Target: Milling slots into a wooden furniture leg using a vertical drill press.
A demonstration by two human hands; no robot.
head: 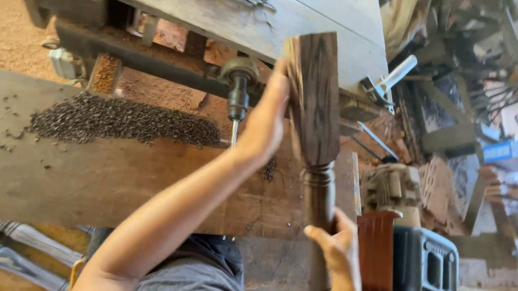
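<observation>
Person wears dark grey-blue fabric garment (200, 284); both forearms bare, no sleeves, gloves, rings or wristwear visible on either hand
</observation>
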